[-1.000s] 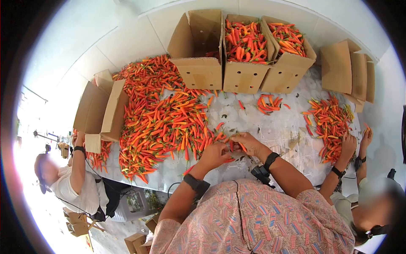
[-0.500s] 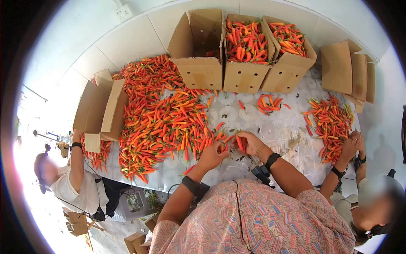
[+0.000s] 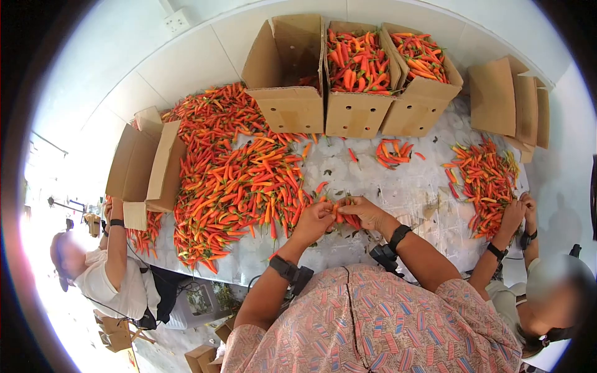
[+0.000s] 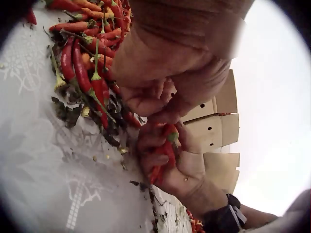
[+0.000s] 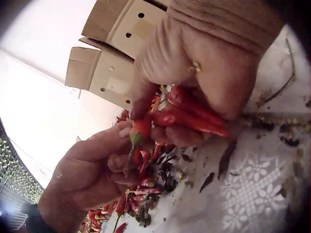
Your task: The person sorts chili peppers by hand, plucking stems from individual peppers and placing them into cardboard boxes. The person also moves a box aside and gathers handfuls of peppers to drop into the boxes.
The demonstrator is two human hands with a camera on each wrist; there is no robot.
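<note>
Both hands meet over the table in front of the torso. My right hand (image 3: 368, 215) curls its fingers round a few red chilies (image 5: 187, 116), tips toward the palm. Fingertips of my left hand (image 3: 313, 221) pinch a red-orange chili (image 5: 141, 130) by its green stem end, against the right fingertips. The left wrist view shows my right hand (image 4: 170, 160) holding chilies below my left hand (image 4: 170, 63). Just left of both hands spreads a large heap of red and orange chilies (image 3: 236, 180).
Behind stand cardboard boxes: one mostly unfilled (image 3: 286, 109), two full of chilies (image 3: 354, 112). A small chili group (image 3: 395, 153) lies in front of them. Another heap (image 3: 485, 180) is at the right, where a person's hands work. A person at the left reaches behind an open box (image 3: 165, 168).
My left hand has moved right and up from its lower, separate position, so the two hands now meet. The chilies in my right hand have tilted. The head view has shifted slightly.
</note>
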